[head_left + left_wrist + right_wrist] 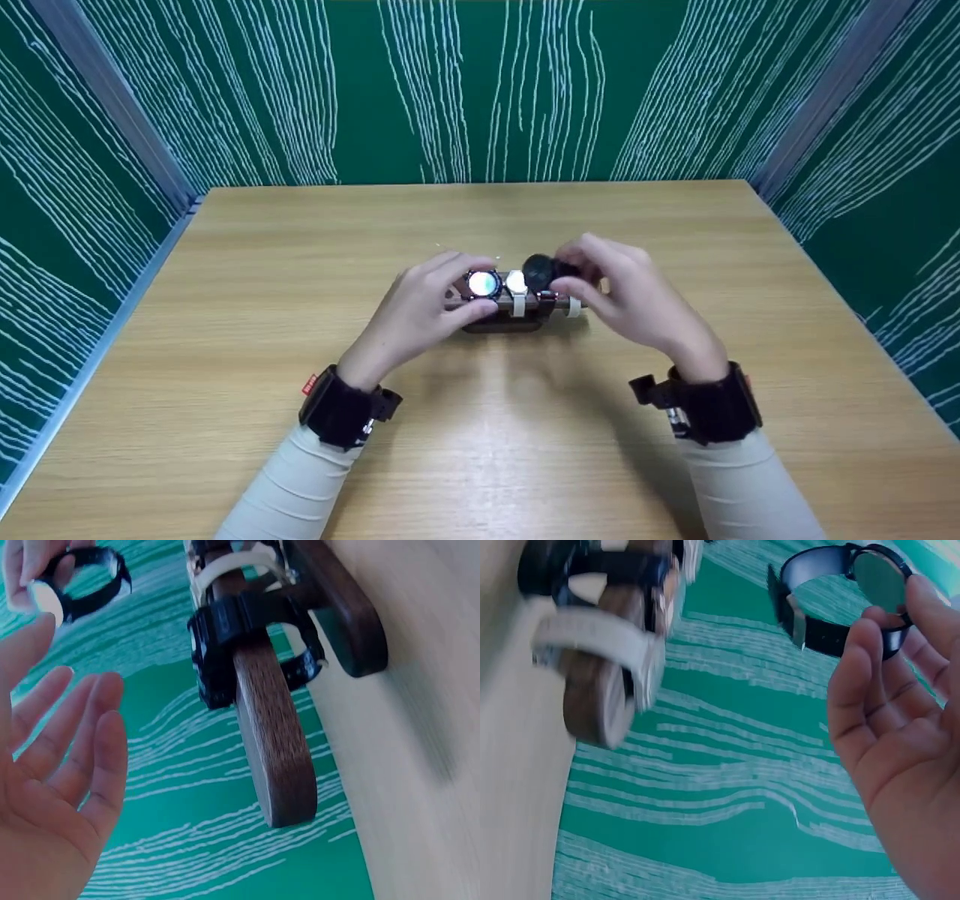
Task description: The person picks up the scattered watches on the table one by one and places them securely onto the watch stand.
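Observation:
My right hand (630,292) pinches a black wristwatch (538,271) by the edge of its case, raised above a dark wooden watch stand (501,327). Its buckled strap forms a loop in the right wrist view. My left hand (424,300) is around the stand's left end, thumb and fingers on either side of a black watch (484,283) with a bright, glaring face. In the left wrist view those fingers (105,757) are spread and apart from that watch. A white watch (517,283), a dark-strapped watch (547,298) and a white-strapped watch (592,634) also hang on the stand's bar.
The stand sits mid-table on a light wooden tabletop (247,322). Green panels (495,90) with wavy white lines rise behind the table and at both sides. Black bands with small devices (337,409) are strapped round both wrists, over pale sleeves (289,480).

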### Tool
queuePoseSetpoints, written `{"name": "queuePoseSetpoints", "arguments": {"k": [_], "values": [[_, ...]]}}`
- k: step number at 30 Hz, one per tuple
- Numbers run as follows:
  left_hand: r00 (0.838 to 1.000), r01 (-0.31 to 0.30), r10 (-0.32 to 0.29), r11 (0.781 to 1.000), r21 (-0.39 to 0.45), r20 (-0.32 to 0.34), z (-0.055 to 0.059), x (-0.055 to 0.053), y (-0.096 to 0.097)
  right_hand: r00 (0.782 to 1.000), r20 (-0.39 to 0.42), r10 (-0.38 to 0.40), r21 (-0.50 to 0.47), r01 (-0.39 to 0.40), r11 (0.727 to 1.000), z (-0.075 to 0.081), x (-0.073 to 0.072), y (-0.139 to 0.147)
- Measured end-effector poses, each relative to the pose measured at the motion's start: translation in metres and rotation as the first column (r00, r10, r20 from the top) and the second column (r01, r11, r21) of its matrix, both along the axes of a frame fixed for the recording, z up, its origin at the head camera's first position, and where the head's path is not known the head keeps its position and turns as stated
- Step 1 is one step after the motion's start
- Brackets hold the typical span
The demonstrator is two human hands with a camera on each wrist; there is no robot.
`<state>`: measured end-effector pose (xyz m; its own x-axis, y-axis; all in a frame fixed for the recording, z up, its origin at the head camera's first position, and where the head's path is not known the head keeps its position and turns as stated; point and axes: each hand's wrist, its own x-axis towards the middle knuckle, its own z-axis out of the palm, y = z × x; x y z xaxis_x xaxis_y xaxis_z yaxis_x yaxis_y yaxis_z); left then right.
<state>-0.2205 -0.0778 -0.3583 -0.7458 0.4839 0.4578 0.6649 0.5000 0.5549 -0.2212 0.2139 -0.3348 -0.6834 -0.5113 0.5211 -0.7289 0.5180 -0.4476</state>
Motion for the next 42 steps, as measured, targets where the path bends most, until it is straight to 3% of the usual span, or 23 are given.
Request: {"name": "queuePoseSetpoints", "arguments": {"k": [6, 10, 18, 22, 42], "values": [[0.998, 0.052, -0.052, 0.998, 0.022, -0.039, -0.005, 0.002, 0.009, 0.996, 0.005, 0.089, -0.022, -0.089, 0.996, -0.008, 0.003, -0.016], [0.998, 0.056, -0.054, 0.997, 0.061, -0.043, -0.007, 0.002, 0.012, 0.992, 0.007, 0.129, -0.038, -0.129, 0.991, -0.011, 0.003, -0.02], [0.994, 0.088, -0.097, 0.986, 0.143, 0.058, -0.006, 0.0, 0.01, 0.991, 0.039, 0.131, -0.04, -0.129, 0.991, -0.012, 0.002, -0.02], [0.991, 0.097, -0.111, 0.981, 0.168, 0.079, -0.006, 0.0, 0.009, 0.991, 0.051, 0.126, -0.044, -0.124, 0.991, -0.011, 0.002, -0.019], [0.999, 0.043, -0.039, 0.99, 0.131, -0.027, 0.001, 0.003, 0.006, 0.987, 0.139, 0.083, -0.05, -0.077, 0.996, -0.014, 0.0, -0.021]]}}
